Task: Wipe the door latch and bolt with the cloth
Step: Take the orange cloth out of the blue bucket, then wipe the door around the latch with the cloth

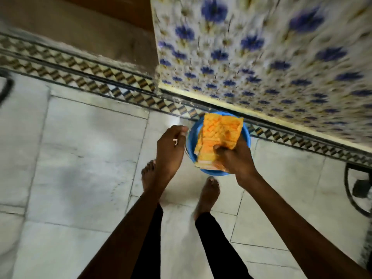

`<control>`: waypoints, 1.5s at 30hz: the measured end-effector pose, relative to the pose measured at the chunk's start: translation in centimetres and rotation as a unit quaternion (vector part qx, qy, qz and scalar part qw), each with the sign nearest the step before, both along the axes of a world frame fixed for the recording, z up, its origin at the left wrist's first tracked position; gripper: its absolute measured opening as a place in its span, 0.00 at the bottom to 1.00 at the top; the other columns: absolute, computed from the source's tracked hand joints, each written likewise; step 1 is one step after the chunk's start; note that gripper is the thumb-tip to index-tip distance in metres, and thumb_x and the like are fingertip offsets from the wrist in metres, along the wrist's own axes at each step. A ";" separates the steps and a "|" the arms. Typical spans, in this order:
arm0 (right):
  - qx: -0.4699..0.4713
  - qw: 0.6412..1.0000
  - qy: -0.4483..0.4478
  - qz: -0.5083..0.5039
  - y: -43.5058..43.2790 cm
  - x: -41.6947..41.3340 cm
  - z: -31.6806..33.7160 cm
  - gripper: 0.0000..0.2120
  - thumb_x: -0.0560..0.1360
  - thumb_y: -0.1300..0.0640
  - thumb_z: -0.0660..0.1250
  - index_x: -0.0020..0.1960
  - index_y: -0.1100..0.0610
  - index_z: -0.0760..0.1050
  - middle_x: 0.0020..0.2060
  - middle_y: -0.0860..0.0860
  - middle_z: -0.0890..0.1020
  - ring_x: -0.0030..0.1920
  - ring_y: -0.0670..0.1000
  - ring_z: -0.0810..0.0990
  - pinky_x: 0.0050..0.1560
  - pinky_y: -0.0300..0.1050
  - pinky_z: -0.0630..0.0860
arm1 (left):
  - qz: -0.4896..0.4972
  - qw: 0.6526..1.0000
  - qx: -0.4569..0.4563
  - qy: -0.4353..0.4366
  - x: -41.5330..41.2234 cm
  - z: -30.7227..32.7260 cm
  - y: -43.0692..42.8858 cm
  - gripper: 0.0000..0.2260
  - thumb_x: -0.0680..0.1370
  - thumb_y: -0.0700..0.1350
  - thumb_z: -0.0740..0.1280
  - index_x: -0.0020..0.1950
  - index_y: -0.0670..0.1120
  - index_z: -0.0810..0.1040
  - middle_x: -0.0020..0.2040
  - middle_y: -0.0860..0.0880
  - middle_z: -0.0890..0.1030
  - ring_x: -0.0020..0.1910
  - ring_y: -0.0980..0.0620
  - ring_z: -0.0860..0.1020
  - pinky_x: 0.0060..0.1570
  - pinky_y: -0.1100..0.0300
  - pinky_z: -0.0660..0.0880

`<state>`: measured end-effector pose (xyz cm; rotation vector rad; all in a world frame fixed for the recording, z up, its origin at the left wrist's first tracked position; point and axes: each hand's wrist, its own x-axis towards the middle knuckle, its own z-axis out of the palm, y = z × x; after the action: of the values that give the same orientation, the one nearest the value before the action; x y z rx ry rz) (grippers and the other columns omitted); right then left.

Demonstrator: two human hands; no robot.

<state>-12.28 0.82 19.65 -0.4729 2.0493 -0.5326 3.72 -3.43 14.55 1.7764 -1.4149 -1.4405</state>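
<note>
An orange-yellow folded cloth (218, 137) is pinched in my right hand (234, 158) and held flat above a blue bucket (192, 135) on the floor. My left hand (171, 150) hovers just left of the bucket, fingers curled loosely, with a thin metal bucket handle showing by it; whether it grips that handle I cannot tell. The door latch and bolt are not in view. A brown wooden door (112, 9) shows at the top left, blurred.
A wall of white tiles with blue flowers (261, 57) rises at the right. A patterned border strip (90, 77) runs across the marble floor (80, 158). My bare feet stand just behind the bucket. A dark round object (360, 188) sits at the right edge.
</note>
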 end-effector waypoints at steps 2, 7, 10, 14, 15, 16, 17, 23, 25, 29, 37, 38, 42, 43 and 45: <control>-0.010 0.994 -0.089 -0.059 -1.5 0.9 7.2 0.20 0.71 0.63 0.72 0.61 0.51 0.77 0.57 0.53 0.83 0.58 0.58 0.81 0.62 0.62 0.76 | 0.032 0.999 0.008 0.022 1.9 7.0 -1.4 0.08 0.81 0.37 0.65 0.54 0.43 0.83 0.50 0.50 0.85 0.48 0.53 0.82 0.44 0.76 0.72; -0.048 0.980 -0.183 -0.069 -6.2 4.9 27.1 0.19 0.74 0.69 0.69 0.62 0.56 0.77 0.55 0.53 0.84 0.56 0.57 0.83 0.58 0.56 0.79 | 0.117 0.989 -0.016 0.093 6.8 27.2 -5.7 0.09 0.81 0.37 0.64 0.54 0.47 0.82 0.48 0.49 0.85 0.49 0.50 0.83 0.47 0.62 0.76; -0.097 0.971 -0.210 -0.060 -8.8 7.8 38.7 0.18 0.75 0.71 0.66 0.62 0.59 0.77 0.54 0.54 0.84 0.49 0.52 0.85 0.47 0.47 0.83 | 0.140 0.980 -0.038 0.140 9.6 38.7 -7.9 0.08 0.82 0.39 0.64 0.55 0.48 0.81 0.48 0.49 0.85 0.47 0.53 0.83 0.48 0.61 0.77; -0.149 0.960 -0.229 -0.067 -11.5 11.5 50.2 0.16 0.74 0.70 0.67 0.59 0.59 0.79 0.53 0.57 0.85 0.51 0.58 0.85 0.45 0.50 0.84 | 0.107 0.971 -0.095 0.192 13.9 50.2 -10.6 0.08 0.82 0.38 0.63 0.56 0.44 0.81 0.48 0.47 0.85 0.47 0.50 0.83 0.48 0.61 0.78; -0.178 0.954 -0.231 -0.068 -12.5 12.9 53.9 0.15 0.74 0.69 0.67 0.58 0.58 0.80 0.52 0.57 0.86 0.51 0.59 0.85 0.46 0.53 0.83 | 0.083 0.970 -0.121 0.192 15.5 53.9 -11.9 0.08 0.82 0.37 0.63 0.56 0.43 0.81 0.47 0.48 0.85 0.47 0.50 0.83 0.47 0.62 0.78; -0.179 0.953 -0.233 -0.067 -12.6 13.6 54.5 0.14 0.74 0.68 0.67 0.57 0.58 0.80 0.52 0.57 0.86 0.51 0.59 0.85 0.48 0.56 0.83 | 0.071 0.971 -0.117 0.195 16.1 54.0 -12.1 0.07 0.82 0.37 0.64 0.56 0.43 0.81 0.46 0.50 0.85 0.46 0.50 0.83 0.46 0.63 0.78; -0.189 0.953 -0.232 -0.056 -13.1 14.3 55.4 0.13 0.74 0.67 0.67 0.56 0.57 0.80 0.51 0.56 0.86 0.51 0.58 0.85 0.49 0.58 0.83 | 0.054 0.975 -0.117 0.182 16.7 54.9 -12.8 0.07 0.82 0.37 0.64 0.55 0.43 0.81 0.45 0.50 0.85 0.45 0.52 0.83 0.45 0.64 0.78; -0.283 0.922 -0.249 -0.094 -18.1 18.7 62.9 0.11 0.77 0.63 0.67 0.55 0.51 0.79 0.50 0.51 0.87 0.50 0.53 0.86 0.44 0.51 0.84 | -0.001 0.966 -0.183 0.183 18.5 64.1 -21.5 0.09 0.81 0.38 0.65 0.50 0.50 0.81 0.44 0.48 0.84 0.44 0.52 0.82 0.43 0.63 0.77; -0.313 0.910 -0.246 -0.118 -20.2 19.6 63.8 0.12 0.78 0.62 0.66 0.58 0.50 0.78 0.53 0.52 0.85 0.52 0.54 0.85 0.51 0.56 0.83 | -0.014 0.963 -0.204 0.174 18.0 66.1 -24.6 0.08 0.81 0.39 0.65 0.51 0.51 0.81 0.45 0.50 0.85 0.45 0.52 0.83 0.45 0.59 0.77; -0.391 0.891 -0.175 -0.150 -25.3 20.0 66.0 0.10 0.79 0.59 0.64 0.53 0.44 0.76 0.53 0.45 0.83 0.55 0.50 0.81 0.60 0.55 0.78 | -0.048 0.947 -0.278 0.152 16.7 70.2 -30.3 0.07 0.82 0.44 0.65 0.52 0.55 0.81 0.48 0.56 0.84 0.49 0.57 0.82 0.52 0.56 0.78; -0.460 0.856 -0.012 -0.236 -36.2 18.6 67.6 0.24 0.81 0.54 0.62 0.75 0.49 0.63 0.69 0.48 0.74 0.66 0.52 0.74 0.69 0.54 0.70 | -0.118 0.866 -0.483 -0.044 13.1 75.4 -42.6 0.12 0.82 0.49 0.65 0.65 0.51 0.75 0.65 0.51 0.73 0.66 0.55 0.71 0.63 0.60 0.71; -0.465 0.846 -0.020 -0.259 -37.5 18.5 67.6 0.24 0.81 0.57 0.62 0.75 0.50 0.63 0.69 0.48 0.74 0.66 0.51 0.74 0.68 0.53 0.70 | -0.129 0.856 -0.495 -0.068 12.8 75.3 -44.3 0.14 0.82 0.50 0.64 0.68 0.51 0.73 0.68 0.50 0.71 0.69 0.52 0.69 0.65 0.55 0.72; -0.503 0.800 0.073 -0.317 -41.6 17.2 68.5 0.21 0.80 0.64 0.61 0.72 0.54 0.69 0.66 0.49 0.76 0.67 0.54 0.74 0.65 0.47 0.72 | -0.175 0.772 -0.592 -0.153 11.8 75.3 -50.3 0.22 0.80 0.46 0.66 0.74 0.48 0.68 0.74 0.47 0.65 0.74 0.48 0.64 0.69 0.46 0.70; -0.535 0.780 0.144 -0.290 -42.9 16.8 69.0 0.22 0.79 0.66 0.61 0.72 0.56 0.70 0.66 0.50 0.76 0.67 0.54 0.74 0.65 0.48 0.72 | -0.171 0.753 -0.610 -0.177 11.3 75.9 -51.7 0.23 0.80 0.46 0.66 0.75 0.47 0.67 0.75 0.45 0.64 0.75 0.46 0.62 0.71 0.45 0.68; -0.547 0.759 0.300 -0.186 -45.7 16.1 69.2 0.29 0.75 0.70 0.61 0.74 0.56 0.66 0.72 0.53 0.70 0.73 0.55 0.68 0.68 0.54 0.71 | -0.158 0.708 -0.651 -0.224 10.7 77.0 -54.2 0.24 0.81 0.49 0.64 0.77 0.47 0.66 0.76 0.43 0.63 0.77 0.44 0.60 0.74 0.43 0.63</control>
<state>3.81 -44.86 88.90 -1.0051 2.2310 -2.1024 14.39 -57.59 91.55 0.8808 -2.1825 0.1867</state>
